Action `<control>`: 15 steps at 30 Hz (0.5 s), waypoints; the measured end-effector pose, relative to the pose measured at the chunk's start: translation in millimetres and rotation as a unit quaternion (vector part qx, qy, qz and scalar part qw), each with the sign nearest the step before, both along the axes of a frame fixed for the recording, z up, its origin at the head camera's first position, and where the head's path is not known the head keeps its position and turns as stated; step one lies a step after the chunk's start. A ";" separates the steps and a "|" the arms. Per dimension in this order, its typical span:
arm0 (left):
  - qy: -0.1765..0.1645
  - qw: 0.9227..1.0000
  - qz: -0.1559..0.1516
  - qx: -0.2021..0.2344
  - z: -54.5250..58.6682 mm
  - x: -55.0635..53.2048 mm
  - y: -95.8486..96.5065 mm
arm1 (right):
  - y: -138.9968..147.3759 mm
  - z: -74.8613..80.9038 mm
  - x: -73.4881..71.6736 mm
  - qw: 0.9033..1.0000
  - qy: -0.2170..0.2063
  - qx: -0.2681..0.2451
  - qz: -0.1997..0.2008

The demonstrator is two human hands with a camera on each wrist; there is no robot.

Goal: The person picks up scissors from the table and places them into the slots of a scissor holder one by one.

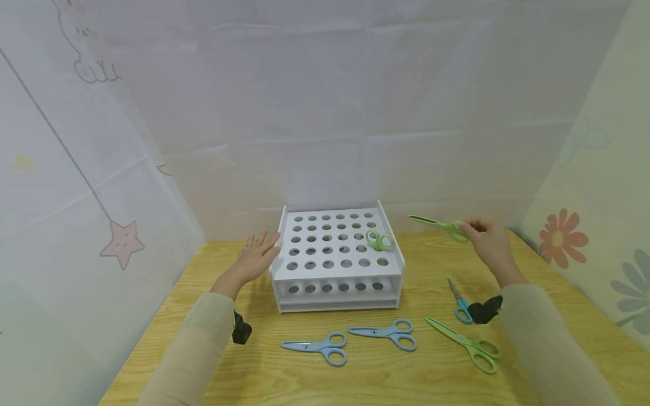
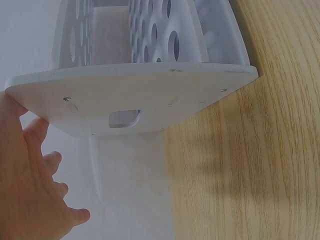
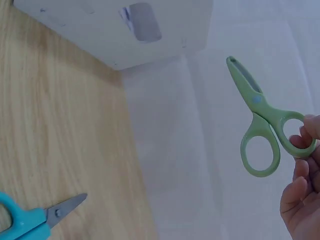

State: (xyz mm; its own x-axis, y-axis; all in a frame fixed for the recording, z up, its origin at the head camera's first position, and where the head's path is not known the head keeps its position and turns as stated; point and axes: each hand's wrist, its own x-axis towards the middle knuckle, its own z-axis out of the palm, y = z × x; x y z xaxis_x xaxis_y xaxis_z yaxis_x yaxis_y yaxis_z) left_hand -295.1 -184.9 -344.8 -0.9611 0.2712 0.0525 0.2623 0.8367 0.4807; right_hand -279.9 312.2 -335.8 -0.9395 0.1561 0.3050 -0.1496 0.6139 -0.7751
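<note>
A pair of green scissors [image 3: 258, 102] hangs in the air right of the white rack, its blades pointing left in the head view. My right hand [image 1: 488, 243] pinches it by one handle loop. The white rack [image 1: 335, 270], with rows of round holes, stands on the table. Another green pair of scissors [image 1: 378, 241] sits in a hole at the rack's right side, handles up. My left hand [image 1: 252, 257] rests against the rack's left side panel [image 2: 150, 97], its fingers spread.
On the table [image 1: 193, 316] in front of the rack lie two blue scissors, one left [image 1: 320, 346] and one right [image 1: 388, 332]. Farther right are green scissors [image 1: 466, 341] and turquoise-handled scissors [image 1: 461, 304] with bare metal blades. A pale cloth wall [image 1: 304, 113] rises behind.
</note>
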 end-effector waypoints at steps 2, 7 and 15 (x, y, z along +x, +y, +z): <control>0.001 1.000 0.000 0.000 0.3 0.1 0.0 | -3.2 4.9 -0.3 1.000 0.004 0.001 -0.001; -0.001 1.000 -0.001 0.001 0.6 0.4 -0.1 | -10.6 13.6 -0.8 1.000 0.008 -0.005 -0.001; -0.004 1.000 0.000 -0.003 1.1 0.7 0.1 | -23.2 25.0 1.1 0.999 0.038 -0.007 -0.008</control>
